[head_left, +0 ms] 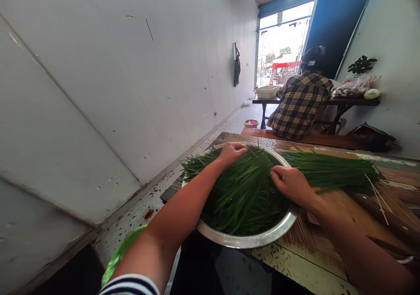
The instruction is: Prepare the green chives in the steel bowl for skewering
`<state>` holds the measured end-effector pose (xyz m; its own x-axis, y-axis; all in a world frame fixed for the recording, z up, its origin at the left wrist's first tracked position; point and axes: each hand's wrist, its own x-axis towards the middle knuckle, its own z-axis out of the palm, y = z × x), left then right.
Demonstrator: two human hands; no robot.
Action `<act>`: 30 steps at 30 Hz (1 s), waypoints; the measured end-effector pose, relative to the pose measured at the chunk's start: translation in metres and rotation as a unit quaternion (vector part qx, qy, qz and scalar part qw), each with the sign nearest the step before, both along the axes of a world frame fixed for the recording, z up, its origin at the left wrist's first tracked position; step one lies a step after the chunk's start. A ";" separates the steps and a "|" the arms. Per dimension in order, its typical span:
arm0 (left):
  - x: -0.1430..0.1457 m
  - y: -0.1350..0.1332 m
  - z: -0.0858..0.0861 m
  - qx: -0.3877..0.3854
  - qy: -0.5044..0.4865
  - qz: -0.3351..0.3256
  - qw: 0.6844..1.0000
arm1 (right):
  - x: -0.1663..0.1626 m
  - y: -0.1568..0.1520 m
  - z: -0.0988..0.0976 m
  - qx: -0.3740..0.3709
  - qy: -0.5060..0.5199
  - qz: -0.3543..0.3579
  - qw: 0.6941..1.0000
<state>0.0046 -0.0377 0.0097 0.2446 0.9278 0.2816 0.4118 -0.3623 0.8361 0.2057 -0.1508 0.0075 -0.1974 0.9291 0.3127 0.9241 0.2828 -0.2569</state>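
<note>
A wide metal basin [262, 239] sits at the table's left edge, heaped with long green chive leaves [243, 194]. My left hand [231, 152] rests on the far side of the heap, fingers curled over some leaves. My right hand [290, 183] lies on the right side of the heap by the rim, fingers bent and pinching leaves. A second bundle of chives [331, 169] lies flat on the table to the right of the basin.
Thin bamboo skewers [377, 196] lie on the wooden table [348, 207] at the right. A person in a plaid shirt [300, 104] sits with their back to me on a bench [315, 139]. The white wall [114, 89] runs along the left.
</note>
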 end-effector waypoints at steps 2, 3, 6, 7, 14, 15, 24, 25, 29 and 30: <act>0.001 0.001 -0.001 0.008 0.001 0.014 1.000 | 0.000 0.001 -0.001 0.002 0.001 0.000 1.000; 0.002 0.001 -0.002 0.008 0.003 0.021 1.000 | 0.000 0.001 -0.001 0.002 0.002 0.001 1.000; 0.003 0.002 -0.002 0.010 0.017 0.031 0.999 | 0.001 0.001 -0.002 0.002 0.006 0.004 1.000; 0.003 0.002 -0.002 0.011 0.021 0.031 0.999 | 0.001 0.001 -0.002 0.002 0.006 0.005 1.000; 0.003 -0.001 -0.001 0.011 0.014 0.029 0.999 | 0.000 0.000 0.000 0.009 0.001 0.005 1.000; 0.003 -0.001 -0.001 0.010 0.011 0.027 1.000 | 0.000 0.000 0.000 0.008 0.001 0.005 1.000; 0.003 0.004 -0.009 0.003 -0.011 0.012 1.000 | 0.000 0.000 -0.001 0.005 -0.003 0.001 1.000; 0.004 0.002 -0.008 0.003 -0.013 0.005 1.000 | 0.000 0.000 0.000 0.006 -0.003 0.001 1.000; 0.005 -0.013 0.009 -0.028 0.019 -0.089 0.995 | 0.000 0.000 0.000 0.005 0.002 0.000 1.000; 0.003 -0.016 0.015 -0.043 0.042 -0.129 0.990 | 0.000 0.000 0.000 0.004 0.003 0.001 1.000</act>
<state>0.0078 -0.0536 0.0245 0.4958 0.8511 0.1726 0.3834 -0.3929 0.8358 0.2059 -0.1508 0.0076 -0.1971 0.9263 0.3213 0.9219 0.2866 -0.2608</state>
